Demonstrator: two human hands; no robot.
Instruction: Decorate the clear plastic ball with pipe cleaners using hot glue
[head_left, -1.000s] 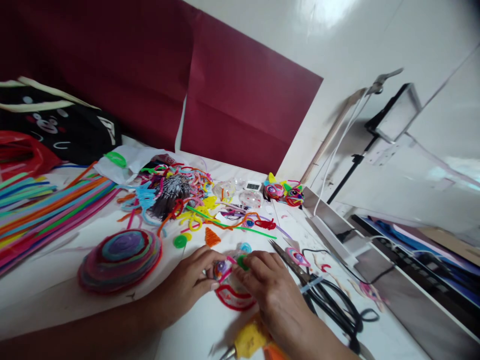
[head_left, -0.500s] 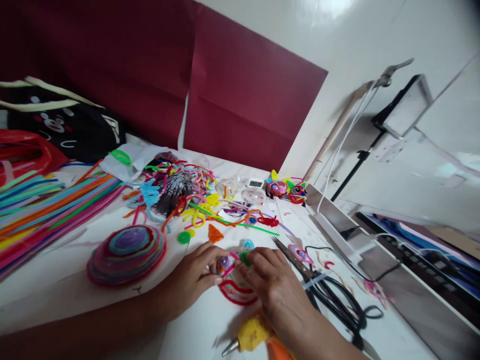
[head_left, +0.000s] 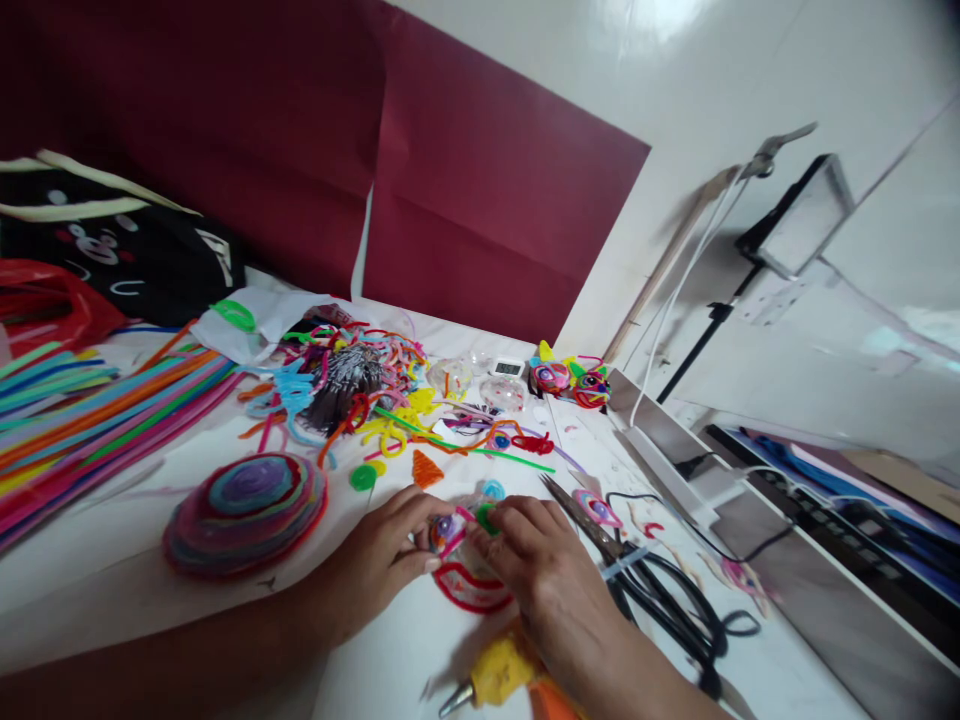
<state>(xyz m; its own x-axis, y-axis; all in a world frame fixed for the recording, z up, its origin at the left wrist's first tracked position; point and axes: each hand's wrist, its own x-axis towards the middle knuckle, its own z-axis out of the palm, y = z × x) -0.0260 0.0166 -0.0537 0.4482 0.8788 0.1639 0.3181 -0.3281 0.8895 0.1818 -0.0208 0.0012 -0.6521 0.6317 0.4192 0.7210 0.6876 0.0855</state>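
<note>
My left hand point(head_left: 379, 560) and my right hand point(head_left: 544, 570) meet low in the middle of the white table point(head_left: 112, 590). Both pinch a small clear ball point(head_left: 459, 530) decorated with coiled pipe-cleaner pieces: a purple swirl faces left and a green spot sits under my right fingertips. A red pipe-cleaner loop point(head_left: 469, 592) lies on the table just below the ball. My fingers are closed round the piece.
A coiled multicolour disc point(head_left: 244, 510) lies to the left, straight pipe cleaners point(head_left: 90, 420) at far left, and a tangled pile point(head_left: 352, 380) behind. Black scissors point(head_left: 645, 580) and a yellow glue gun point(head_left: 499, 675) lie close by on the right. A finished figure point(head_left: 570, 380) stands by the red backdrop.
Hands and ball stay almost where they were, with only slight finger shifts. The camera view wobbled a little.
</note>
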